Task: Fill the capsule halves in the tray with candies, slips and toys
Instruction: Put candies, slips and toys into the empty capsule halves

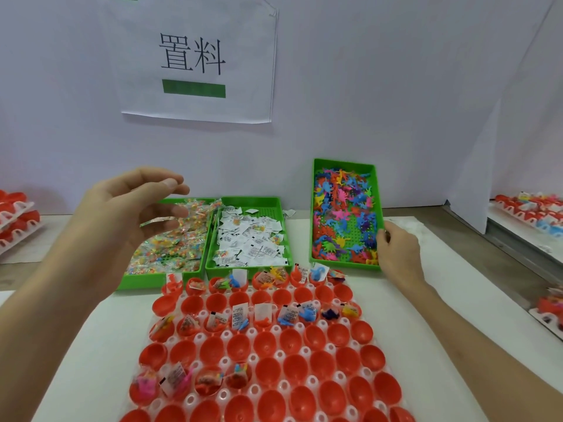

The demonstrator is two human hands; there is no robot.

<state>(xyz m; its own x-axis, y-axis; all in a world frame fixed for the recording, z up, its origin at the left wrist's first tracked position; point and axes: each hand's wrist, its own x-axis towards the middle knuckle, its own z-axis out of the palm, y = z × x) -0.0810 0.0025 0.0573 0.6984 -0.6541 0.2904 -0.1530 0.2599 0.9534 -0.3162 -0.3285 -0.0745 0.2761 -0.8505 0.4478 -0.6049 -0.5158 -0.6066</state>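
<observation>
A white bench (396,300) is seen, with a paper sign (195,59) stuck on the wall behind its far edge. A clear tray (330,347) is laid in the middle of the bench and runs down to the near edge. It is packed with red capsule halves (210,348). The far row, the third row and four halves at the left of the fifth row are filled (most of the others are bare inside). Three green trays are set along the far edge, just behind the clear tray. The toy tray (313,208) is placed on the right and is full of little toys (341,208). The slip tray (265,208) is in the middle, with white slips (253,239) in it. The candy tray (146,281) is on the left, heaped with candies (173,248). The left hand (122,214) is held up over the candy tray with its fingers loosely bent and its thumb apart. A candy packet (158,221) is seen at its lower fingers, but it cannot be told if it is gripped. The right hand (399,248) is laid at the right rim of the toy tray near its front corner, fingers curled. What they hold cannot be told.
</observation>
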